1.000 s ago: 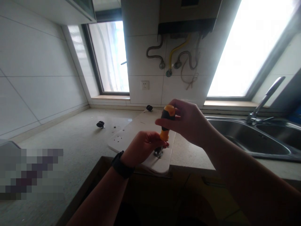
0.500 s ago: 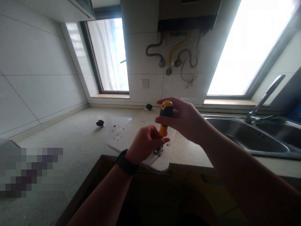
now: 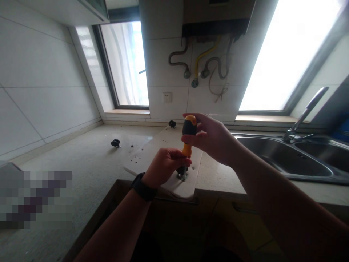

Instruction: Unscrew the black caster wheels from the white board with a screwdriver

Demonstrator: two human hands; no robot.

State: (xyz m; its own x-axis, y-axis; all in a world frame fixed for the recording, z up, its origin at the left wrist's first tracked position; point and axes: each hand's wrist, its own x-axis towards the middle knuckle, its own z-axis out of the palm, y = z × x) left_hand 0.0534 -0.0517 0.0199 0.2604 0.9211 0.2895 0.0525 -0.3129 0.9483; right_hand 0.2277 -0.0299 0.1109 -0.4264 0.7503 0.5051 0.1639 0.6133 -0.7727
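Observation:
A screwdriver [image 3: 189,128] with a yellow and black handle stands nearly upright over a white board [image 3: 152,160]. The fingers of my right hand [image 3: 211,134] are curled round its handle from the right. Lower down, my left hand [image 3: 163,163] pinches it just below the handle, and a dark band circles that wrist. Beneath my left fingers a black caster wheel [image 3: 182,171] with a metal plate sits on the board's near part, where the screwdriver's shaft reaches down; the tip is hard to make out. Another caster [image 3: 172,124] stands at the board's far end.
A loose caster [image 3: 115,143] and a few small dark pieces [image 3: 132,146] lie on the counter [image 3: 89,156] to the left. On the right is a steel sink [image 3: 283,156] with a tall faucet [image 3: 305,116]. The counter's front edge runs close below the board.
The screwdriver and both hands have shifted slightly left in view. My left fingers sit a little differently, so more of the caster and shaft shows. Both hands keep their hold.

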